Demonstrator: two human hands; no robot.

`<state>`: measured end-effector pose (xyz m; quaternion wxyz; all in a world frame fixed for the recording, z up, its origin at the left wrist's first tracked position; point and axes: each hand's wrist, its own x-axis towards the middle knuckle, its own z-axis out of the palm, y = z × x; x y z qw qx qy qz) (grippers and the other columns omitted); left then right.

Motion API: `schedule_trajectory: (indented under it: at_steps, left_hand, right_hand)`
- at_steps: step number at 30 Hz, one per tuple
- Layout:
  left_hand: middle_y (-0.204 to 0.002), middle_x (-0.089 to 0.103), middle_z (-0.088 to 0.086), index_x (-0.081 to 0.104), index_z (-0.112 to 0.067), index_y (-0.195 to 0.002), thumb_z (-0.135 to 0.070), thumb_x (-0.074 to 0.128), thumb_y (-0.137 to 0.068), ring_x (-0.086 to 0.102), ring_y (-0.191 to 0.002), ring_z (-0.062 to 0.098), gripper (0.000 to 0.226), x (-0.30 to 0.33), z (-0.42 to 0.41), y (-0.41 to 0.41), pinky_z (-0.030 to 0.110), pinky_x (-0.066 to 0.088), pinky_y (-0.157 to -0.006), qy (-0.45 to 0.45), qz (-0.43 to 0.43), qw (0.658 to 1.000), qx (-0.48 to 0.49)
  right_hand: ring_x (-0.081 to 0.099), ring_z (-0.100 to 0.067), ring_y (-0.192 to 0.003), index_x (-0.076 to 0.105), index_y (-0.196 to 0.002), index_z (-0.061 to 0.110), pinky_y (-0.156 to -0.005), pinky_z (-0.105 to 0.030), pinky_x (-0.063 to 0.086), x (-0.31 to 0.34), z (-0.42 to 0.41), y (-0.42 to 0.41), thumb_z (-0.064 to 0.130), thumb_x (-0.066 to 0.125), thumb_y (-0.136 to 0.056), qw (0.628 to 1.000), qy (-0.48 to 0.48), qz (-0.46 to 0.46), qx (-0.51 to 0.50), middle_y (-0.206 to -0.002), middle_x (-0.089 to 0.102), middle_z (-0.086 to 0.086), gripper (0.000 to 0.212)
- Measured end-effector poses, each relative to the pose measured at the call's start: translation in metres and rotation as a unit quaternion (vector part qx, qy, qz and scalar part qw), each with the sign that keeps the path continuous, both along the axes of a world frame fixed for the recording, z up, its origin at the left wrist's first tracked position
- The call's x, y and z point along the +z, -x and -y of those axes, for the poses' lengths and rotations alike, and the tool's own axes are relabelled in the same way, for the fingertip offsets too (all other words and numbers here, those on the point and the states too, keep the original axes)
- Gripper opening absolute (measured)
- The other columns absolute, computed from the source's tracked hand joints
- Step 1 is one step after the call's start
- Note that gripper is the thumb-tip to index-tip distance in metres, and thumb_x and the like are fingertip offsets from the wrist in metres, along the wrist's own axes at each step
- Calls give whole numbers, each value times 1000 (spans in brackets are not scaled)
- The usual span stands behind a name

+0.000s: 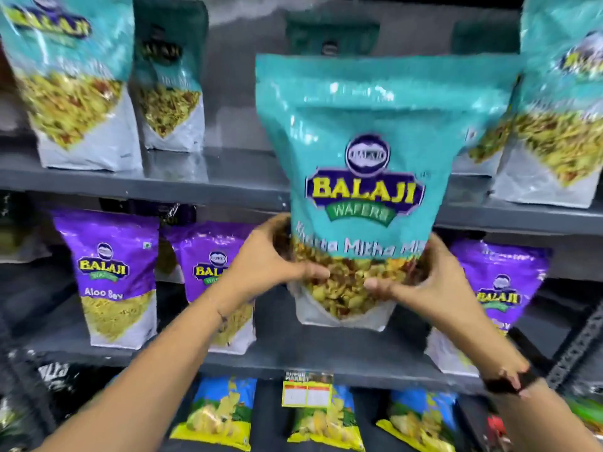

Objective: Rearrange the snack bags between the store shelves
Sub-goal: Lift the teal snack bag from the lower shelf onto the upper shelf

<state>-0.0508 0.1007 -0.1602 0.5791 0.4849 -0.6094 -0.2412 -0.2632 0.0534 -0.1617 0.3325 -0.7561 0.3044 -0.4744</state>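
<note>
Both hands grip one teal Balaji Khatta Mitha Mix bag (pixel 362 177) low down: left hand (pixel 264 259) and right hand (pixel 434 275) wrap its lower sides, thumbs on the front. Bag is upright in the air, in front of the upper shelf (pixel 195 185) edge, between the two rows. Risk: held only at the base, the top can flop and clip the neighbouring teal bag (pixel 554 125) on the right, or catch the shelf lip.

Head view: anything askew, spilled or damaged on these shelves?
Nothing spilled or torn. The only item off a shelf is the teal Balaji bag, held upright in mid-air by the left hand and right hand. The purple Aloo Sev bags stand upright.
</note>
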Motion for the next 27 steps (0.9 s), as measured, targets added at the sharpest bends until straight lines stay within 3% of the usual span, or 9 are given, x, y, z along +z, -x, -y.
schedule_trajectory:
  at_steps: [3,5,9,11,16,18,20,25,27]
  left_hand:
    - [-97,67,-6,56,-28,-90,-41,85,-21,63,-91,7,76,49,4,-3,25,51,-83,45,-32,998,6]
    - [-93,67,-8,55,-27,-90,-49,85,-16,64,-86,3,83,78,13,-6,20,52,-77,77,-55,995,8]
    - [-92,65,-5,53,-23,-89,-56,82,-11,63,-80,1,90,119,39,-15,12,51,-65,104,-106,989,13]
    - [-93,62,-4,52,-20,-93,-52,83,-17,61,-86,6,88,130,52,-19,11,50,-63,104,-127,986,17]
    - [-95,57,-3,43,-4,-116,-18,71,-61,52,-100,16,63,131,84,-28,19,47,-75,93,-131,987,25]
    - [-101,56,2,42,-4,-118,-10,67,-70,51,-100,16,55,126,94,-33,19,46,-76,78,-128,988,28]
    - [-107,54,7,40,-2,-120,-8,63,-75,51,-101,16,52,120,103,-35,20,46,-79,60,-137,989,24]
    - [-117,53,9,38,-7,-124,-14,59,-80,49,-107,16,49,112,109,-36,28,39,-96,46,-127,991,9]
    - [-120,51,6,35,-10,-128,-18,59,-80,46,-117,19,54,108,109,-39,29,38,-98,43,-86,995,29]
  right_hand:
    - [64,5,-86,50,-100,28,-76,-16,54,54,2,-7,39,86,-39,998,40,49,11,-101,66,10,71]
    - [65,-5,-94,49,-108,23,-79,-24,54,83,11,-14,42,85,-44,995,65,75,18,-108,67,3,76]
    - [59,-1,-94,46,-112,19,-75,-10,49,121,34,-35,37,77,-56,991,89,102,9,-105,61,9,67]
    - [57,-7,-101,44,-115,18,-80,-15,47,130,50,-46,31,74,-63,991,84,107,7,-112,59,3,61]
    - [57,-3,-93,45,-108,16,-74,-11,50,129,86,-66,22,71,-70,993,60,100,21,-101,59,7,47]
    - [58,-11,-98,45,-109,15,-84,-22,49,123,100,-72,26,71,-70,995,53,88,14,-107,60,1,49]
    - [56,-18,-106,44,-113,14,-91,-32,45,117,111,-78,29,70,-70,996,42,73,10,-114,58,-5,52]
    - [52,-14,-105,40,-120,15,-88,-26,40,112,115,-83,33,64,-75,999,10,52,9,-115,54,-1,54]
    - [49,-15,-112,32,-128,14,-97,-30,39,108,110,-83,39,62,-75,999,15,44,-23,-127,50,-5,66]
